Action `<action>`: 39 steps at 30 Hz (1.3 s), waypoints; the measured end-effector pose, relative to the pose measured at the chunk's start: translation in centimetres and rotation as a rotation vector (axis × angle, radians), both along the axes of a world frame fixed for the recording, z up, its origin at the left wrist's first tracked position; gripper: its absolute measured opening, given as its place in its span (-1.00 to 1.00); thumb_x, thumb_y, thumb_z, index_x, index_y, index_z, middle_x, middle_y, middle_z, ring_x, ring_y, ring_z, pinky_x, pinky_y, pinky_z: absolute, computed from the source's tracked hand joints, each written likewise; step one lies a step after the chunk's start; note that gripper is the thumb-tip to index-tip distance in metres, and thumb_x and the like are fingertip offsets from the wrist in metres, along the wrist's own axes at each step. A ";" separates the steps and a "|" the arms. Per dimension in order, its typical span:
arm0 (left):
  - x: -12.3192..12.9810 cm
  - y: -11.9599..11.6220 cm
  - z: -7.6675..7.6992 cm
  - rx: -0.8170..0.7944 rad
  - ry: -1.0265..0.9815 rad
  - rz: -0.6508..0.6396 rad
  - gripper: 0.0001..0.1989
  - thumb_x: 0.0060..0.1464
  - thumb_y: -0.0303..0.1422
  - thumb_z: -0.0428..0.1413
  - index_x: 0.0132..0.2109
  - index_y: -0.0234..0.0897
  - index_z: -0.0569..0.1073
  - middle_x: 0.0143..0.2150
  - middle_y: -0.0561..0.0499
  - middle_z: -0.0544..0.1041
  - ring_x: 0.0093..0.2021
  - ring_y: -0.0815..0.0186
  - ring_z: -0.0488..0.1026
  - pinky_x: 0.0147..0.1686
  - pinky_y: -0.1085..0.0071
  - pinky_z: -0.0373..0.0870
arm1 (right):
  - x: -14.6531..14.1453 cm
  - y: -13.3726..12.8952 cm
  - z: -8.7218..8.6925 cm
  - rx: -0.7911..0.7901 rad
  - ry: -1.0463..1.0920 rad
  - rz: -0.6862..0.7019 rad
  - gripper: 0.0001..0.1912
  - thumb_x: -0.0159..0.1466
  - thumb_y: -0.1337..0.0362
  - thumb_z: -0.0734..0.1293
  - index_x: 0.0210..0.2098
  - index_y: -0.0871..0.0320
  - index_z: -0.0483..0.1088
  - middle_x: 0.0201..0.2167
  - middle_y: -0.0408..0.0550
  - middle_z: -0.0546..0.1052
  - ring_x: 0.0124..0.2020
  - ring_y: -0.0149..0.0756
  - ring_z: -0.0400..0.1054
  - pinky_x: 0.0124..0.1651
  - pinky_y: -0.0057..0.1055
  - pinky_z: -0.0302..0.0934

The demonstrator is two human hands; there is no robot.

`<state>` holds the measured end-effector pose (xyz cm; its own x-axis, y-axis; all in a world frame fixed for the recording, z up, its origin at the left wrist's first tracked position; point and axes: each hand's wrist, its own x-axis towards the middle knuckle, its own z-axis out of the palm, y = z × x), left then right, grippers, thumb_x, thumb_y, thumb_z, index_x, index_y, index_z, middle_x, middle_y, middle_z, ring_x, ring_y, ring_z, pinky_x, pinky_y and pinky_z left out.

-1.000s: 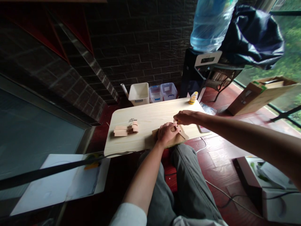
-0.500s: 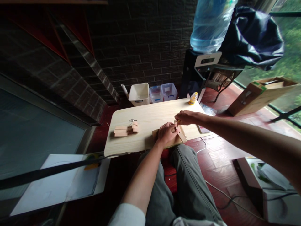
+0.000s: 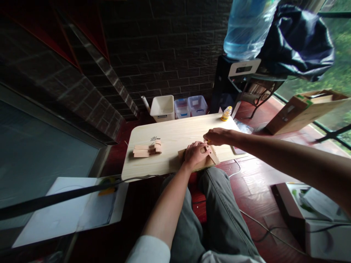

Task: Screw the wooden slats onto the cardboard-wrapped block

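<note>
- The left hand (image 3: 194,155) lies over a light wooden piece (image 3: 214,157) with dark holes, its grip holding the piece down with bent fingers.
- The right hand (image 3: 217,136) comes in from the right side, its grip closed around a yellow-handled tool (image 3: 208,141); most of the tool is hidden by the fingers.
- The two hands are just beside each other, the tool at the top end of the wooden piece.
- The wooden piece is on a brown board (image 3: 181,155), which lies at the near edge of the pale counter (image 3: 170,133), close to the person's knees.
- Well to the left on the counter is a group of wooden parts (image 3: 141,151), some lying flat, with small metal pieces (image 3: 155,138) just behind them.
- A clear bottle with yellow parts (image 3: 226,114) stands upright at the far right corner.
- Behind the counter, a cream bin (image 3: 162,106) and two clear boxes (image 3: 197,106) stand in a row before the dark brick wall (image 3: 175,54).
</note>
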<state>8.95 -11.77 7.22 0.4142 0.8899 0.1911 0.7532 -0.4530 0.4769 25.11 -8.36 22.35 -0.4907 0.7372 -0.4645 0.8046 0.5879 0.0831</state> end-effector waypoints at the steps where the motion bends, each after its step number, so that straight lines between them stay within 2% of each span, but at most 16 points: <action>1: 0.0 0.0 0.0 0.000 -0.005 0.001 -0.69 0.30 -0.06 0.21 0.13 0.09 0.60 0.18 0.06 0.58 0.17 0.17 0.50 0.22 0.20 0.37 | 0.0 0.0 -0.1 0.005 0.001 -0.003 -0.61 0.38 0.27 0.35 0.15 0.26 0.55 -0.01 0.28 0.68 -0.05 0.03 0.62 -0.20 -0.32 0.31; 6: 0.0 0.0 0.3 -0.024 -0.011 0.004 -0.70 0.30 -0.07 0.21 0.12 0.08 0.61 0.19 0.04 0.58 0.17 0.14 0.50 0.23 0.18 0.37 | 0.1 -0.1 -0.2 0.025 -0.003 -0.017 -0.60 0.42 0.20 0.33 0.13 0.30 0.55 0.00 0.30 0.67 -0.05 0.01 0.62 -0.19 -0.34 0.32; 13: 0.1 -0.1 0.4 -0.013 0.006 0.002 -0.66 0.30 -0.09 0.22 0.18 0.08 0.57 0.19 0.03 0.56 0.18 0.14 0.48 0.25 0.18 0.35 | 0.2 -0.7 0.7 0.012 -0.021 -0.003 -0.57 0.40 0.16 0.36 0.16 0.27 0.53 0.02 0.26 0.67 -0.02 -0.01 0.61 -0.17 -0.34 0.33; 19: 0.0 -0.1 0.1 0.036 0.043 -0.032 -0.68 0.34 -0.11 0.17 0.17 0.03 0.57 0.23 0.01 0.52 0.19 0.16 0.46 0.21 0.19 0.34 | -0.5 -1.2 1.3 0.027 -0.016 0.011 -0.66 0.39 0.32 0.32 0.09 0.29 0.55 -0.06 0.28 0.69 -0.12 -0.04 0.63 -0.21 -0.34 0.32; 25: 0.2 -0.1 0.0 0.036 0.013 -0.008 -0.71 0.33 -0.13 0.18 0.13 0.03 0.60 0.20 0.02 0.54 0.16 0.17 0.47 0.20 0.20 0.34 | -0.6 -0.8 0.8 0.046 0.000 0.022 -0.69 0.40 0.30 0.34 0.05 0.30 0.59 -0.06 0.32 0.69 -0.10 -0.01 0.63 -0.19 -0.33 0.34; 30: 0.1 -0.1 -0.1 0.029 0.010 -0.001 -0.68 0.32 -0.06 0.19 0.14 0.05 0.60 0.19 0.00 0.54 0.18 0.15 0.46 0.19 0.19 0.34 | -0.2 -0.1 0.0 0.047 0.018 0.013 -0.66 0.40 0.25 0.36 0.09 0.25 0.60 -0.05 0.27 0.69 -0.09 -0.01 0.63 -0.17 -0.33 0.33; 37: -0.1 0.1 -0.2 0.020 0.012 -0.023 -0.64 0.30 -0.03 0.20 0.17 0.05 0.58 0.20 0.01 0.54 0.19 0.15 0.46 0.19 0.20 0.35 | 0.3 0.4 0.4 0.054 0.026 -0.004 -0.71 0.37 0.28 0.35 -0.03 0.28 0.64 -0.13 0.26 0.71 -0.18 -0.07 0.62 -0.24 -0.38 0.28; 39: -0.1 0.2 -0.2 0.016 0.018 -0.028 -0.64 0.31 -0.05 0.20 0.18 0.04 0.58 0.19 0.01 0.55 0.18 0.15 0.47 0.18 0.19 0.35 | 0.5 0.5 0.4 0.059 0.029 -0.014 -0.70 0.37 0.25 0.36 -0.01 0.26 0.64 -0.13 0.23 0.71 -0.19 -0.09 0.62 -0.25 -0.38 0.27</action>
